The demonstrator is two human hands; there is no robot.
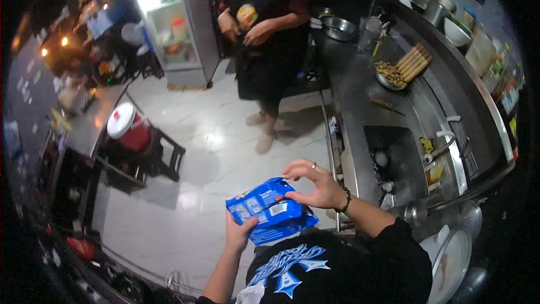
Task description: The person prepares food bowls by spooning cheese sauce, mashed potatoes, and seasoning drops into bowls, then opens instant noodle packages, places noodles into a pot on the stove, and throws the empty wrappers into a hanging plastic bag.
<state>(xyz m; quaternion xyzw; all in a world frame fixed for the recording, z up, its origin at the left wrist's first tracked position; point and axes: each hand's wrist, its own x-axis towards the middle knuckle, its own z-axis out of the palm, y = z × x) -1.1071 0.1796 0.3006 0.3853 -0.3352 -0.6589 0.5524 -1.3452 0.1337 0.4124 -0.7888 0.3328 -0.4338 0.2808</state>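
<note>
A blue plastic packet [260,204], printed with pictures and a white label, is tilted in front of my black shirt. My left hand [238,233] grips its lower left side, thumb on the front. At the packet's upper right edge is my right hand [322,189], with fingers and thumb spread apart. Its thumb lies at the packet's surface; whether it presses there I cannot tell. A ring and a dark bracelet are on this right hand and wrist. The packet's underside and my left fingers behind it are hidden.
Another person [267,28] in a dark apron stands ahead. Along the right runs a metal counter [351,84] with a sink [396,141], a bowl of small round items [389,73] and a metal basin [338,28]. A red cooler [135,135] and lit fridge [174,39] stand left.
</note>
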